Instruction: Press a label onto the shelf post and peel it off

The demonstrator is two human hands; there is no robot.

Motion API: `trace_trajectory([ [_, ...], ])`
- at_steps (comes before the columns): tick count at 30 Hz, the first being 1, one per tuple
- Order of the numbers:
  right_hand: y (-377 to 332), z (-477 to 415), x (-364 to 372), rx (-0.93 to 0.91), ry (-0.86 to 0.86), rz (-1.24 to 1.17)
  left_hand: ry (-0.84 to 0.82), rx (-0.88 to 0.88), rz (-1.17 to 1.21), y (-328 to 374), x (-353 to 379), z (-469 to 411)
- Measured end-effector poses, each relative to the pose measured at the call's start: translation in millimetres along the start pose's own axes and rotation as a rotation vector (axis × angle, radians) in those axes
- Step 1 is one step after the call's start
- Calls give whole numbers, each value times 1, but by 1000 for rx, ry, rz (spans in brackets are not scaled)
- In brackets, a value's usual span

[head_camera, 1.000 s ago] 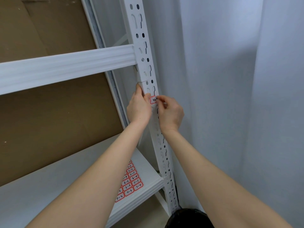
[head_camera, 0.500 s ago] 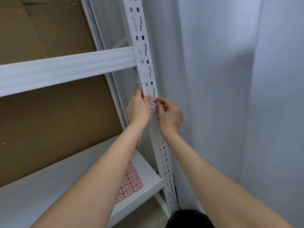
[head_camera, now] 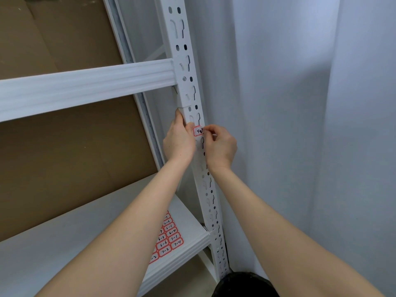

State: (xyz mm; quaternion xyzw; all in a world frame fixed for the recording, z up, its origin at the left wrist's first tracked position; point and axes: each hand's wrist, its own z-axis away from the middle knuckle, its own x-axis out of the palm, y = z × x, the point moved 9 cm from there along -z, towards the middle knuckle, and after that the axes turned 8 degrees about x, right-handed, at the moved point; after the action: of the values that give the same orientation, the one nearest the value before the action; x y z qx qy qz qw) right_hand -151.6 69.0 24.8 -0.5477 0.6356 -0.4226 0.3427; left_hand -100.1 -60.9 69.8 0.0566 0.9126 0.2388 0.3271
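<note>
At the bottom edge of the frame, right of centre, a dark rounded object point(head_camera: 245, 285) is seen, its nature not to be told. Just above and left of it, a sheet of red-bordered labels point(head_camera: 168, 239) is laid on the white lower shelf point(head_camera: 64, 243), near that shelf's right end; handwritten numbers such as 7-1 and 7-4 can be read on it, and part of the sheet is hidden by the left forearm.

Both bare forearms are stretched up from the lower corners toward the middle of the frame, where the white perforated upright point(head_camera: 188, 86) of the rack is met. The left hand point(head_camera: 179, 142) is wrapped round the upright's left edge, with the thumb pressed against the left border of a small red-bordered label point(head_camera: 198, 131). The right hand point(head_camera: 220, 146) is curled, and the label's right edge is pinched or pressed by its fingertips point(head_camera: 206, 130); which of the two cannot be told. The label is held flat against the front face of the upright, just below a joint in the post, at the centre of the frame.

Higher up, a white crossbeam point(head_camera: 85, 86) is joined to the upright from the left. Brown cardboard point(head_camera: 64, 146) is seen behind the rack, and a pale curtain point(head_camera: 300, 103) fills the right half.
</note>
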Motion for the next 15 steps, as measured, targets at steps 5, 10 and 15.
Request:
trace_trajectory([
  [5, 2, 1, -3, -20, -52, 34, -8, 1, 19, 1, 0, 1],
  [10, 6, 7, -4, -12, 15, -88, -10, 10, 11, 2, 0, 1],
  [15, 6, 9, -3, -16, 35, -85, -9, -1, 2, 2, 0, 2],
])
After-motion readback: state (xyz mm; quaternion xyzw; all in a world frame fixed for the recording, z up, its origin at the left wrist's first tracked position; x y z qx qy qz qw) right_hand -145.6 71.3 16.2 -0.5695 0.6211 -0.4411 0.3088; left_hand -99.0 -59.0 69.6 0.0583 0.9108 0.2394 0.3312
